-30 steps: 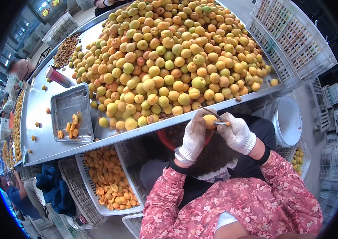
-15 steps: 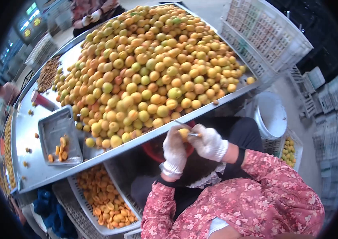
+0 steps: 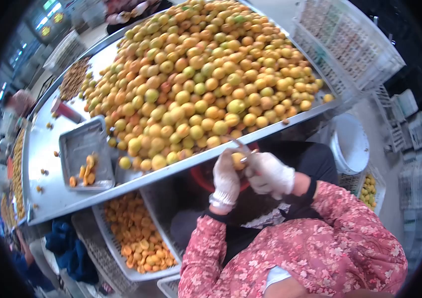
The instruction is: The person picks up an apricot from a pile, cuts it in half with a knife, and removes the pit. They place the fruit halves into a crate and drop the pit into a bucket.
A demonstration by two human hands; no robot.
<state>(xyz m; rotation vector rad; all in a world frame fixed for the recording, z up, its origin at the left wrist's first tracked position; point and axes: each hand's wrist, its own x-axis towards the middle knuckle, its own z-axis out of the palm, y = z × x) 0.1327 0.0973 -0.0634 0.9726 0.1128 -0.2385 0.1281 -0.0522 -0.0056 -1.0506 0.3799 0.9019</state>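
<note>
My left hand (image 3: 226, 180), in a white glove, holds a yellow apricot (image 3: 238, 160) just below the front edge of the steel table (image 3: 52, 196). In its own white glove, my right hand (image 3: 270, 175) grips a small knife (image 3: 241, 147) whose blade rests against the fruit. Both hands hover over a red basin (image 3: 202, 180) under the table edge. A large heap of yellow and orange apricots (image 3: 196, 79) covers the table above them.
A metal tray (image 3: 79, 144) with several apricot halves sits left on the table. Below is a white crate of cut halves (image 3: 136, 233). A white bucket (image 3: 351, 144) and stacked white crates (image 3: 350, 44) stand to the right. Other people are at the far left and top.
The view has shifted a little. My hands stay together on the apricot, and the knife blade has turned to point up and left over the fruit.
</note>
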